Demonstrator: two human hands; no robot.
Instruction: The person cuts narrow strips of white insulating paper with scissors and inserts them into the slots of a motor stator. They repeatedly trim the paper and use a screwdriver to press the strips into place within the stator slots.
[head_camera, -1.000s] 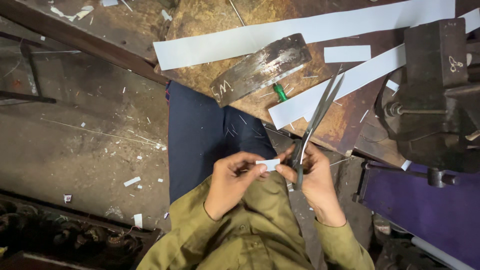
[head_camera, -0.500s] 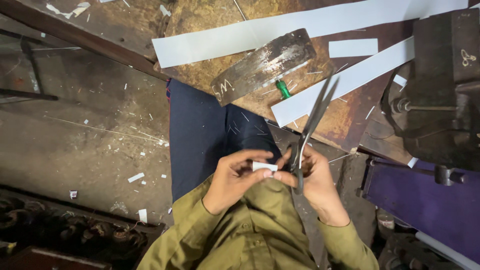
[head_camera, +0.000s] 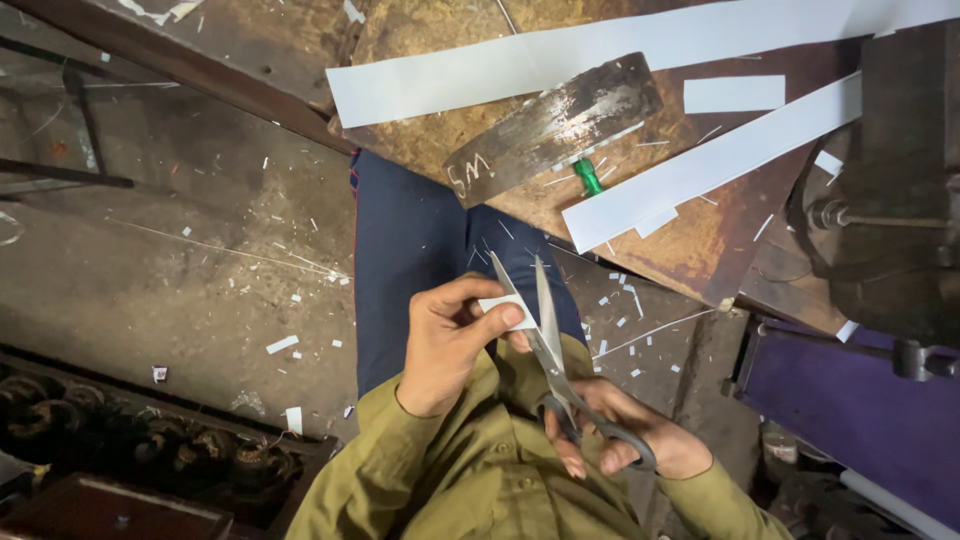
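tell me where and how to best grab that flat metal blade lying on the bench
Probably by the lower left end of the flat metal blade, coming from the bench's near edge. That end points toward the person and lies bare, while the far end sits among the white paper strips. It lies flat, so a pinch across its width with thumb on top suits. Both hands are busy: left hand with a paper piece, right hand with scissors.

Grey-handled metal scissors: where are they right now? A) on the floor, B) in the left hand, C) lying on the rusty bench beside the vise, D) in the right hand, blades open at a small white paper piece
D: the right hand grips the grey-handled metal scissors, blades open at the small white paper piece pinched by the left hand.
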